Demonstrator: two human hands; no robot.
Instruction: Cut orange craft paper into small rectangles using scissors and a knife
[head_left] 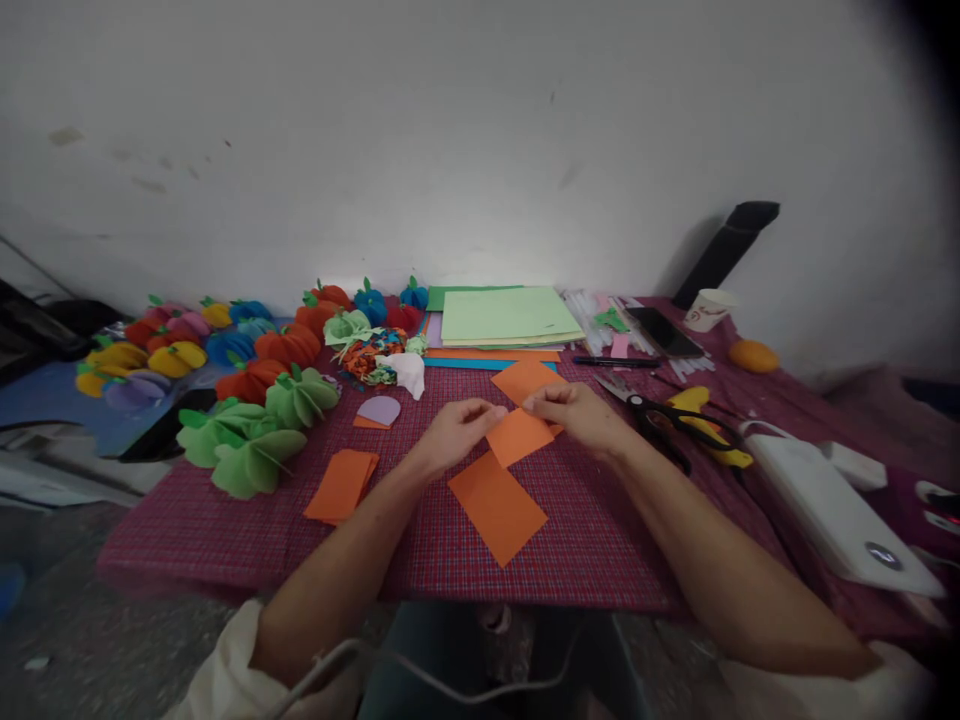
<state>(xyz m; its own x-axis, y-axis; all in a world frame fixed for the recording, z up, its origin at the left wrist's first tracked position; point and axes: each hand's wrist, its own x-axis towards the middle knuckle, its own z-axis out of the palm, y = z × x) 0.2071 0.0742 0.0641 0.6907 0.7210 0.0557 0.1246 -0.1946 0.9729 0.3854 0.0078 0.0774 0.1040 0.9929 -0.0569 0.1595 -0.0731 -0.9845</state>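
Between my two hands is a small orange paper piece (520,437), pinched at its upper corners. My left hand (461,432) grips its left corner, thumb and fingers pressed together. My right hand (576,412) pinches the right side. Below it an orange paper sheet (498,508) lies flat on the tablecloth. Just behind my fingers lies another orange sheet (525,377), partly covered. To the left rest a stack of orange paper pieces (342,487) and a rounded lilac paper shape (379,410) on top of an orange piece.
Paper pumpkins (251,380) in several colours crowd the table's left, beside paper scraps (371,355). Coloured sheets (506,315) are stacked by the wall. On the right are scissors (671,412), a phone (664,330), glue sticks (589,315), a paper cup (709,310) and a white device (832,505).
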